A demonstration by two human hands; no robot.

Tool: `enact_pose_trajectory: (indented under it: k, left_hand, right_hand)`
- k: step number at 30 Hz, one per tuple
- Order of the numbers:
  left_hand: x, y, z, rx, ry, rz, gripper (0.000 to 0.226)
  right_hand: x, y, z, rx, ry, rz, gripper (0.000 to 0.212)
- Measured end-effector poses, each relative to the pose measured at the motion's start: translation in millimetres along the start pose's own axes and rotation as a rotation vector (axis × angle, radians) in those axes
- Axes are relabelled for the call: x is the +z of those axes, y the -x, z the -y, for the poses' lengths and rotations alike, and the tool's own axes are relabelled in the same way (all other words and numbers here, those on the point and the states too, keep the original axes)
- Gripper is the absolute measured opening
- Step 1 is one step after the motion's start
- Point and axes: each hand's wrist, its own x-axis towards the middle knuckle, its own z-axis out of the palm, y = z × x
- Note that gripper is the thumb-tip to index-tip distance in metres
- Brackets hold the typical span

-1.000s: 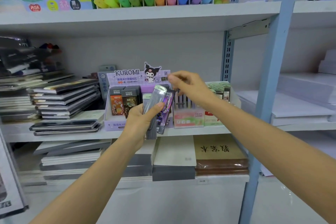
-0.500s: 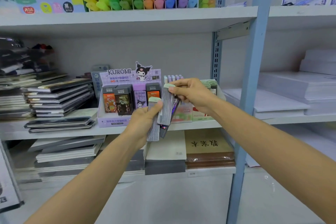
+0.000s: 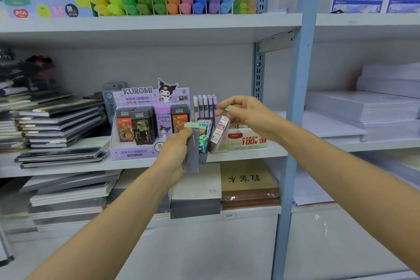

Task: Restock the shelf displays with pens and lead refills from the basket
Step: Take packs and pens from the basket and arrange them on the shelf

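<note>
- Lead refills are being held in front of the middle shelf (image 3: pixel 250 153): a grey refill case (image 3: pixel 192 152) and a holographic refill case (image 3: pixel 205 137) are standing upright in the left hand (image 3: pixel 173 151), whose fingers are curling round them.
- Right hand (image 3: pixel 247 116) is pinching a red-labelled refill case (image 3: pixel 219 134) by its pale green cap, tilted, beside the red-and-white display box (image 3: pixel 246 141).
- Purple Kuromi display box (image 3: pixel 134 153) is standing just left of both hands.

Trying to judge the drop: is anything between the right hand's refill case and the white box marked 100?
Nothing visible: the refill case, pinched by the right hand, hangs just front-left of the white box.
</note>
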Motion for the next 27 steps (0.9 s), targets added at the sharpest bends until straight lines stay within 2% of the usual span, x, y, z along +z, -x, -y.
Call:
enact_pose_trajectory:
  k: [5,8,10,12,17,20,23,27]
  left_hand:
    - [9,-5,2,0.155,-0.007,0.032,0.021]
    - [14,-10,2,0.167,0.042,0.03,0.025]
    - [17,-11,0,0.168,0.058,0.03,0.019]
    - [18,-12,0,0.163,0.063,0.015,0.012]
    - [18,-15,3,0.183,0.014,0.009,0.009]
    - [18,-15,3,0.203,-0.009,0.019,0.008]
    - [18,-17,4,0.217,-0.013,0.044,0.017]
    - [18,-20,6,0.228,-0.006,0.05,0.014]
  right_hand:
    - [-33,12,-5,0.004,0.015,-0.043,0.033]
    - [-55,10,-1,-0.09,0.007,-0.21,0.028]
    - [-69,7,1,-0.159,0.057,-0.343,0.026]
    - [-79,3,0,-0.196,0.158,-0.403,0.022]
    - [-82,-7,-20,-0.189,0.468,-0.46,0.023]
    - [-82,-12,-30,-0.191,0.515,-0.498,0.025]
    - [-79,-17,-36,-0.188,0.57,-0.446,0.025]
    - [-77,-24,-37,-0.215,0.661,-0.404,0.024]
